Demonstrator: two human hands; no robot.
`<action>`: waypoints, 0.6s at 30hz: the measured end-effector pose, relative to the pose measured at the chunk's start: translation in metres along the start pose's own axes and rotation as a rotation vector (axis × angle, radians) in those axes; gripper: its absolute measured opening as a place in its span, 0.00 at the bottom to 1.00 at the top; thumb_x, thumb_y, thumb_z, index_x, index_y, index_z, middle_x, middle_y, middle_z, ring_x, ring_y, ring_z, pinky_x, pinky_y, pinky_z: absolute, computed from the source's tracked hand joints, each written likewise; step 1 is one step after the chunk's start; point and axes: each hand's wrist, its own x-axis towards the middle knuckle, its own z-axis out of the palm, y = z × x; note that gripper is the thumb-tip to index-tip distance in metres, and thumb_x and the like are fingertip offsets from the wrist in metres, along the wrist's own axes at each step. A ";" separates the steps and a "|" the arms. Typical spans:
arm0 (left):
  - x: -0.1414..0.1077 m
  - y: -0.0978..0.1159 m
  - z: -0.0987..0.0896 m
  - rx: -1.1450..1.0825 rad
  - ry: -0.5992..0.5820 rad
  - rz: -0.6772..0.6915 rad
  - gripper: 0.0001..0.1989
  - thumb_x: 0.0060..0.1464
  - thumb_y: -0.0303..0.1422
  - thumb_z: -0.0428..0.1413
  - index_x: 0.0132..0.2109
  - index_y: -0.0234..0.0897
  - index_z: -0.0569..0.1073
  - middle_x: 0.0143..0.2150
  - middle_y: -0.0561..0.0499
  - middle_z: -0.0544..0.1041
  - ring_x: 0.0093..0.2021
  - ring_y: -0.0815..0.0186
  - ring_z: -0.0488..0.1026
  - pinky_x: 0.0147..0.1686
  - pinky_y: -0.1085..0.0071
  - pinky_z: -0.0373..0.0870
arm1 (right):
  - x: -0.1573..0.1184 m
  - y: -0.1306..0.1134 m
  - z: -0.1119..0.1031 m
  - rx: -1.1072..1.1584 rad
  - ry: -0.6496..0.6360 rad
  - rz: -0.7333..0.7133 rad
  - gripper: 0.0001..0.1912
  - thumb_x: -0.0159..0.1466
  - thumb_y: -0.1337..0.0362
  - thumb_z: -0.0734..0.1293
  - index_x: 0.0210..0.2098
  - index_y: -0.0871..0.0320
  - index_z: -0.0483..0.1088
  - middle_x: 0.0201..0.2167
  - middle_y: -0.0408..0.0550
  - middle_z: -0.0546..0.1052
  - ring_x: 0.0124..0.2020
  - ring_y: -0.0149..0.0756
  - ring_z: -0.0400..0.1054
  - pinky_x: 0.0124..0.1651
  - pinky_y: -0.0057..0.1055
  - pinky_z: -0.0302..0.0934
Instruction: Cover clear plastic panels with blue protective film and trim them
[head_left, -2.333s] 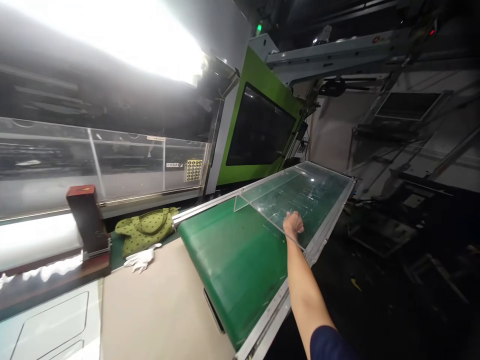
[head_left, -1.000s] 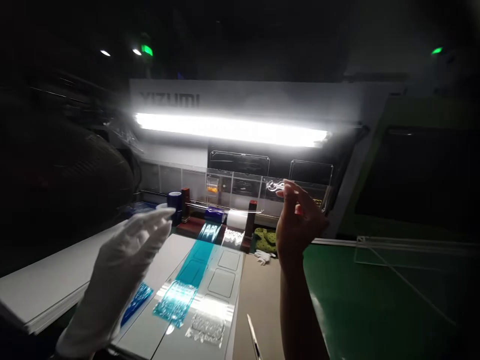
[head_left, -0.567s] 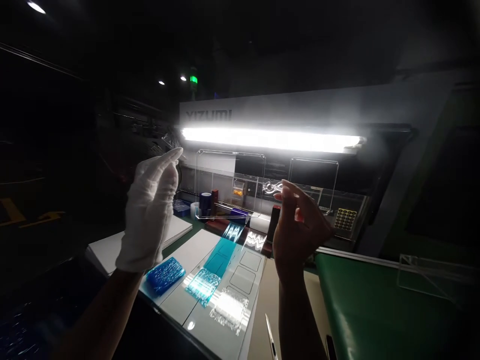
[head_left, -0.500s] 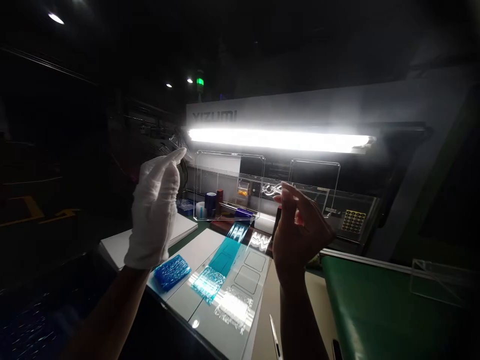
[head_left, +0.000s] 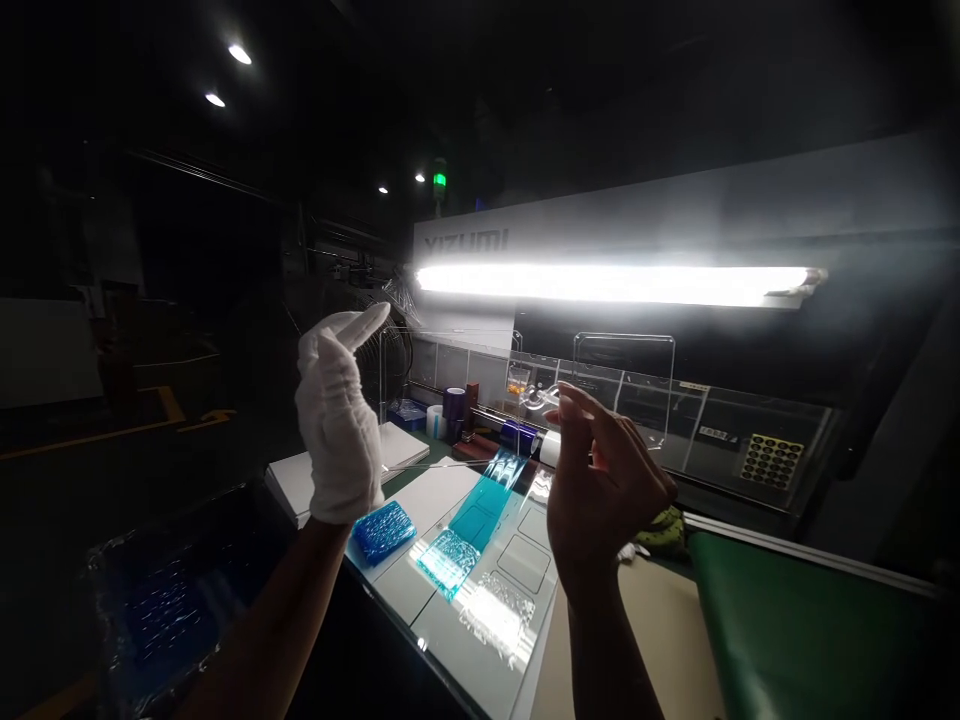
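Observation:
My right hand (head_left: 600,475), bare, pinches a twisted clear runner (head_left: 538,397) between thumb and fingertips. The runner joins two thin clear plastic panels: the left panel (head_left: 451,332) and the right panel (head_left: 624,338), both raised under the lamp. My left hand (head_left: 341,415) wears a white glove, its fingers stretched out and the thumb apart from them. It stands at the outer edge of the left panel; whether it touches that edge I cannot tell. Below lie a blue film stack (head_left: 384,532), a teal film strip (head_left: 480,510) and crinkled clear film (head_left: 496,610).
A bright tube lamp (head_left: 615,283) crosses ahead above a clear holder with a sheet of round yellow stickers (head_left: 772,463). Film rolls (head_left: 454,403) stand at the back. A white stack (head_left: 285,487) is at left, a green mat (head_left: 795,610) at right.
The view has swung left, so the bench shows further right. The left panel has turned, and my gloved hand is now closer to its outer edge. My right hand keeps its pinch.

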 end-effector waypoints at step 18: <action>-0.046 -0.051 -0.014 0.038 0.286 -0.226 0.25 0.62 0.47 0.35 0.32 0.43 0.72 0.16 0.57 0.64 0.24 0.65 0.68 0.57 0.50 0.59 | -0.016 -0.001 0.011 -0.024 -0.221 -0.056 0.06 0.63 0.69 0.65 0.36 0.57 0.75 0.28 0.45 0.80 0.30 0.33 0.73 0.33 0.29 0.64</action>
